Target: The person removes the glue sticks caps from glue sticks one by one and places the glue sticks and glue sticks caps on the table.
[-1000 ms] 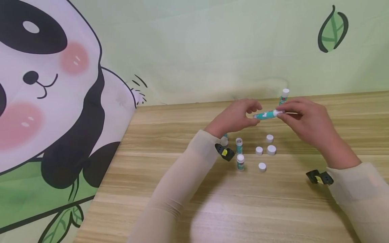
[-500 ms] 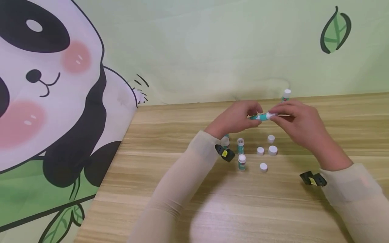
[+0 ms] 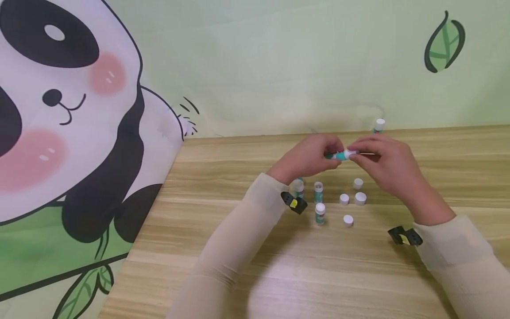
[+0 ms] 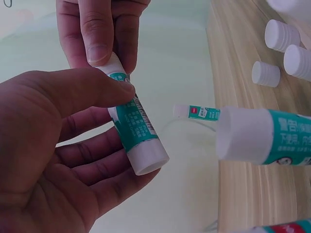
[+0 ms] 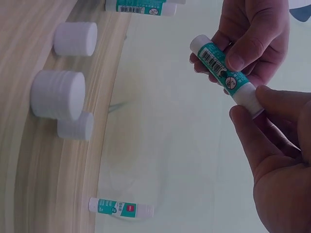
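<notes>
A teal glue stick [image 4: 133, 119] with white ends is held between my two hands above the table. My left hand [image 3: 312, 155] grips its labelled barrel, the thumb lying across it in the left wrist view. The fingertips of my right hand [image 3: 392, 161] pinch the white cap [image 5: 249, 98] at the other end. Below the hands, several uncapped glue sticks [image 3: 318, 192] stand upright beside my left sleeve. Several loose white caps [image 3: 360, 199] sit to their right.
One more glue stick [image 3: 379, 126], white cap on, stands at the back of the wooden table [image 3: 279, 274], partly behind my right hand. A green wall cloth [image 3: 279, 66] with a panda picture rises along the table's back edge.
My right hand has moved left with the glue stick, toward my left hand. My left fingers, earlier spread around its end, now close on the barrel. The view has shifted slightly.
</notes>
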### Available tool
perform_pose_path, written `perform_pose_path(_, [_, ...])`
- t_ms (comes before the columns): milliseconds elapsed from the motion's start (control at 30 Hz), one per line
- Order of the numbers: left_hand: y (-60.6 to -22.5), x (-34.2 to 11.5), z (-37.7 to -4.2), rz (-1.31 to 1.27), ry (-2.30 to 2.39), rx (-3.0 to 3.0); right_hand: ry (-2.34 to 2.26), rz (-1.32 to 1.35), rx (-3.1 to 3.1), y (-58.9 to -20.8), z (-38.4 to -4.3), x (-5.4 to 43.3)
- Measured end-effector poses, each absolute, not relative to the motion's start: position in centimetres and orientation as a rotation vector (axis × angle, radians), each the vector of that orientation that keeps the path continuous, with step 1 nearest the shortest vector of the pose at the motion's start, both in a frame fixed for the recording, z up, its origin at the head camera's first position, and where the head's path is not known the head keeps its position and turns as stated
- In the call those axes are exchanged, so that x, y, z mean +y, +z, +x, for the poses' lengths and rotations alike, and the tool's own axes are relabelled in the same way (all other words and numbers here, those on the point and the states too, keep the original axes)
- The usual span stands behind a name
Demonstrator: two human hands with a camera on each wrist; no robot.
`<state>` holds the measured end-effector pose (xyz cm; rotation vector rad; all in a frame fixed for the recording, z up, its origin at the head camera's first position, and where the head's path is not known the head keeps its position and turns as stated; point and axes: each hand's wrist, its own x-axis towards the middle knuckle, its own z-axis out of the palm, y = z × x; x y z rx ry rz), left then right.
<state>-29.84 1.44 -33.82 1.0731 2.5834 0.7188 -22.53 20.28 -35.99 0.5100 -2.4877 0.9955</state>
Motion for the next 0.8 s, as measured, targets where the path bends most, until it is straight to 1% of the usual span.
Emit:
perform_pose_path(433, [-33.4,0.4,-29.4,1.108,0.687,2.598,1.079,0.387,-2.534,-35.6,-22.2,19.1])
perform_pose_path(800, [-33.3,-0.2,-29.3,1.125,0.701,2.573,1.052,0.435,-2.507,-35.7,-22.0,18.6])
